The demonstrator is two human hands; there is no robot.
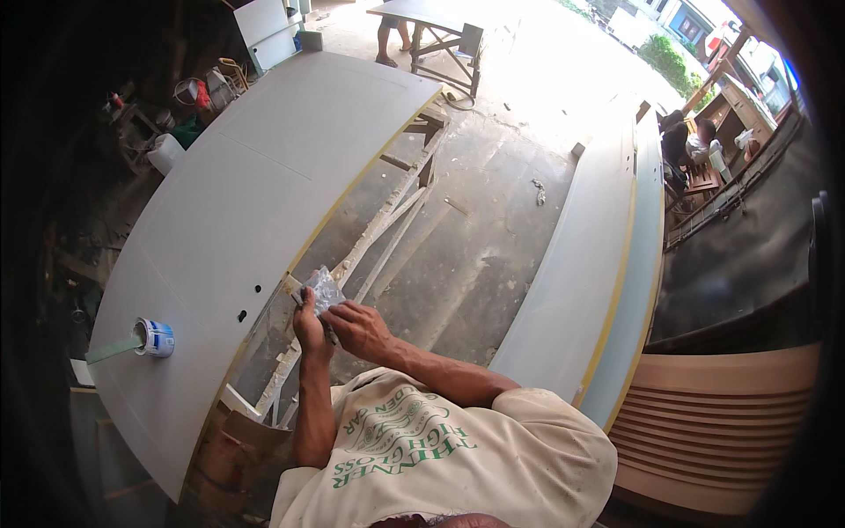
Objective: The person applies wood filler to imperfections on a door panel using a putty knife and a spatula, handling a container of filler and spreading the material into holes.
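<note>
In front of my chest, my left hand (310,323) holds up a flat piece smeared with grey-white paste (323,290), perhaps a plate or board; its exact kind cannot be told. The fingers of my right hand (356,328) are bent at its lower right edge, and what they pinch, if anything, is hidden. Beside my hands lies a large grey door panel (264,165) with yellowish edges and two dark holes. On that panel stands an open blue-and-white can (156,338), with a pale green flat stick (112,350) leaning out of its mouth.
A paint-spattered wooden trestle (379,228) supports the panel. More grey panels (568,284) stand at the right, near a slatted brown wooden panel (713,422). A cardboard box (241,449) is below. A person's legs (388,39) show by the far table (422,13); another person (703,138) is at right.
</note>
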